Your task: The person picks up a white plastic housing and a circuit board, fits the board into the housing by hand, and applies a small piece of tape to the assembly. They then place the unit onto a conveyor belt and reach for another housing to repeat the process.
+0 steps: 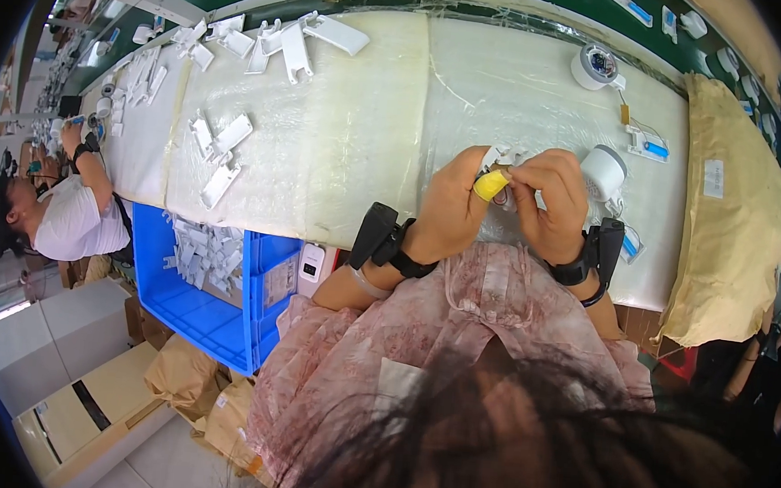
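Note:
My left hand (456,205) is closed around a small white plastic part (505,155), mostly hidden by the fingers. A yellow piece (490,185) shows at its thumb; whether it is tape or a finger cover I cannot tell. My right hand (554,205) is closed in a pinch beside the yellow piece, and what sits between its fingertips is hidden. Just right of it stands a white round housing (603,173), wired to a blue battery cell (631,245). Farther back lies an open round housing (596,67) showing its circuit board, with another blue cell in a white holder (648,145).
White plastic covers (296,48) and brackets (221,144) lie on the padded table (352,149). A blue bin (197,316) of white parts stands at the front left. Brown paper (731,225) hangs over the right edge. A co-worker (81,210) sits far left.

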The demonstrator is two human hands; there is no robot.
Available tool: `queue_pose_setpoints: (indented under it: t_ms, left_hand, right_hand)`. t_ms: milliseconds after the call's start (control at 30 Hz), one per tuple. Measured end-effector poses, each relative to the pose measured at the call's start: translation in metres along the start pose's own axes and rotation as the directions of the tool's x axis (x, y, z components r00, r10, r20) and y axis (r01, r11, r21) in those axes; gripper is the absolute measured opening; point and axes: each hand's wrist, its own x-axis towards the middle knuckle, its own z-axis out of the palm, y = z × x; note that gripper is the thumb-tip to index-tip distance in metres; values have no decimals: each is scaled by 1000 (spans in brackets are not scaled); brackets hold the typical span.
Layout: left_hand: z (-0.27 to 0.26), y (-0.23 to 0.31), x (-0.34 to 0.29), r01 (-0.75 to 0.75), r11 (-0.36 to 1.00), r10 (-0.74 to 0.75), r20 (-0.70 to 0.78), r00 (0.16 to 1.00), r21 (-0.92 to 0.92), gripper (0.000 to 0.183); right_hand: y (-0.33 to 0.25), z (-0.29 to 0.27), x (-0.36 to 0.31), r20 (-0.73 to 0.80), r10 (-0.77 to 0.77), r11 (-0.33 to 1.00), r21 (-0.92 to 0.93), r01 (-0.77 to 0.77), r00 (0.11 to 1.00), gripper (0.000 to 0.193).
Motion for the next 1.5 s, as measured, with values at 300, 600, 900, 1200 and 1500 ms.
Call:
queue_pose_setpoints:
  t_ms: [300, 600, 900, 1200, 1500]
  left_hand:
    - [-13, 1, 4, -56, 997, 58, 27, 998, -54, 27]
    - [-54, 13, 17, 208, 932, -140, 233, 962, -298, 22]
    - [-185, 0, 154, 310, 903, -396, 296, 869, 296, 34]
    - [-237, -74, 322, -189, -16, 318, 185, 930, 982, 18]
    - [-254, -83, 367, -50, -70, 144, 59, 988, 996, 21]
  right_hand:
    - [-11, 4, 7, 77, 19, 996, -88, -12, 997, 22]
    - [-13, 6, 40, 244, -3, 997, -71, 21, 970, 19]
    - [110, 15, 156, 305, 355, 892, 174, -418, 884, 10]
    - [248, 45, 228, -14, 377, 920, -114, -376, 926, 26]
    - [149, 77, 187, 642, 305, 839, 168, -517, 704, 17]
